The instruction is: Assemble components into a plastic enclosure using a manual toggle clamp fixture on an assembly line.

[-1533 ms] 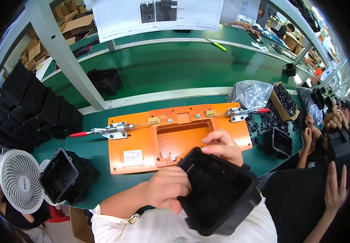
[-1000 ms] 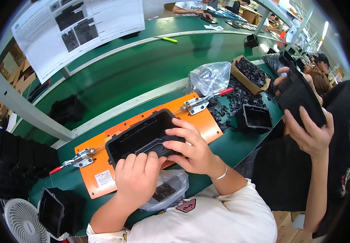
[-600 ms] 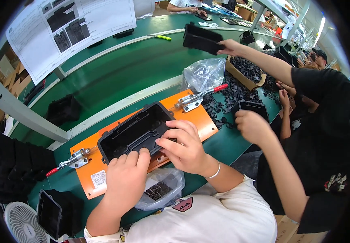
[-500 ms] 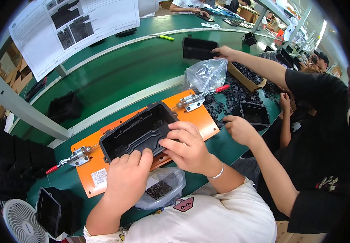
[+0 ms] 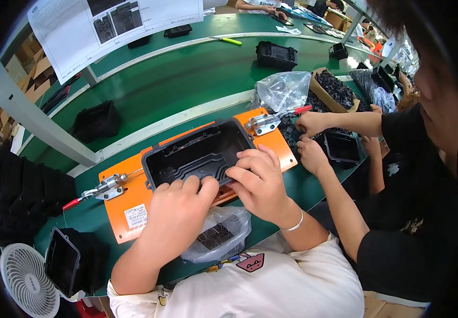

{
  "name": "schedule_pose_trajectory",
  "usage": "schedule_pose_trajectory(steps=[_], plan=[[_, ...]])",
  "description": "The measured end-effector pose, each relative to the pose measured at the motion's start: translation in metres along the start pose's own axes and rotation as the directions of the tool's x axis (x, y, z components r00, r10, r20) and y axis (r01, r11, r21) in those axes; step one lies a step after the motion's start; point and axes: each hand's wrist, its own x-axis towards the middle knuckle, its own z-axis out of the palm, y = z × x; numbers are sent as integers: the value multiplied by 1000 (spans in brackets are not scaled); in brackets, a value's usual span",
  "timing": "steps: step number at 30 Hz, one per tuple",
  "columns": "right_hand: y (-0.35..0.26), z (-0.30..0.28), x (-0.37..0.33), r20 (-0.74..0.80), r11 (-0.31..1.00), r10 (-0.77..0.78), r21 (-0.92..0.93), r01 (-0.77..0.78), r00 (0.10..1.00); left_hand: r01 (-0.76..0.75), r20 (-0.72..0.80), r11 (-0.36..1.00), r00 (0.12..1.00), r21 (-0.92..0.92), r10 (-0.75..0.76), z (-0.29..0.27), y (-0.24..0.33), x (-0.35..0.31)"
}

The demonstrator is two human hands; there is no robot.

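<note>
A black plastic box (image 5: 200, 153), its hollow side up, lies across an orange fixture plate (image 5: 120, 193). My left hand (image 5: 183, 209) is closed over the box's near wall, knuckles up and thumb side toward the middle. Farther right along the same wall, my right hand (image 5: 261, 180) grips the near right corner, some fingers bent over the rim. The undersides of both hands are hidden. A toggle clamp with a red handle (image 5: 109, 186) is mounted at the plate's left end, and another toggle clamp (image 5: 265, 124) at its right end.
An open bag of small dark pins (image 5: 216, 236) lies below the plate. Stacked black boxes (image 5: 19, 183) and a white fan (image 5: 29, 281) stand at left. To the right, a co-worker's hands (image 5: 314, 138) are beside small black parts (image 5: 337, 90) and a clear bag (image 5: 282, 90).
The co-worker's raised black box now rests on the far green surface, and that hand has come down to the small parts. My hands keep their grip; the view has shifted slightly.
</note>
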Motion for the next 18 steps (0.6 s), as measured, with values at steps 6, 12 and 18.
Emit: schedule_pose_trajectory(steps=[6, 12, 18], plan=[[1, 4, 5, 27, 999, -16, 50, 15, 999, -6, -4, 1000, 1000, 3, 6, 3, -7, -1], [-18, -47, 58, 480, 949, -161, -166, 270, 862, 31, 85, 995, 996, -90, -23, 20, -17, -5], [-40, 16, 106, 820, 571, -61, -439, 694, 570, -88, -110, 963, 992, -254, 61, 42, -16, -18]])
